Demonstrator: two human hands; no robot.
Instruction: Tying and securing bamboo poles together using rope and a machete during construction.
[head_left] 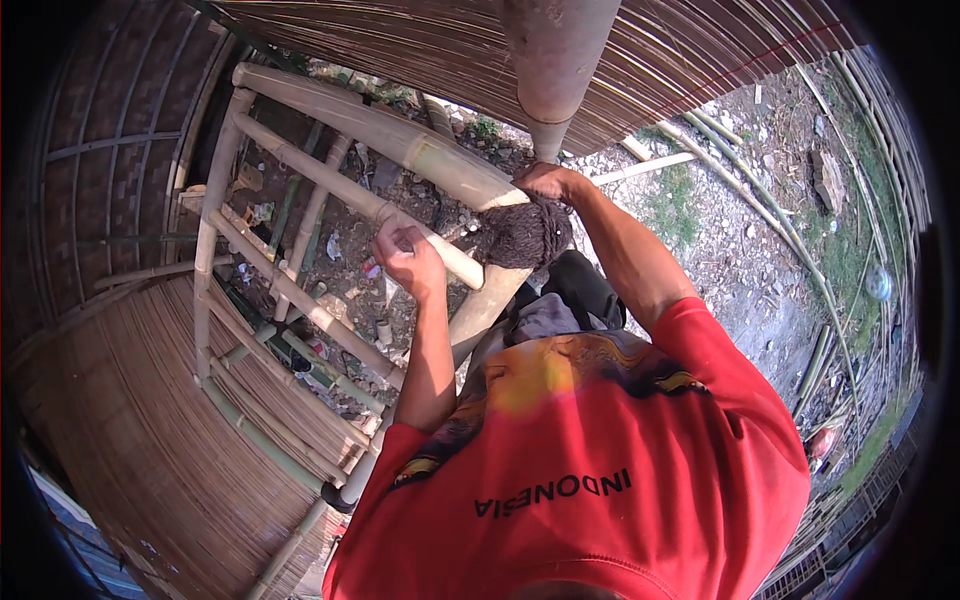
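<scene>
Dark brown fibre rope (522,236) is wound in many turns round a joint of the bamboo frame. The thick bamboo pole (440,160) runs into this binding from the upper left, and another pole (485,302) comes out below it. My right hand (548,182) is closed at the far edge of the binding, against the rope; its fingertips are partly hidden. Beside a thinner bamboo rail (350,186), my left hand (410,262) is curled with the fingers drawn together. Whatever it may hold cannot be made out.
An upright bamboo post (556,60) stands just beyond the binding, in front of a slatted bamboo screen (400,40). Frame rails (300,312) spread to the left over littered ground. Woven panels (130,420) lie farther left. Long bamboo poles (770,215) rest on stony ground at right.
</scene>
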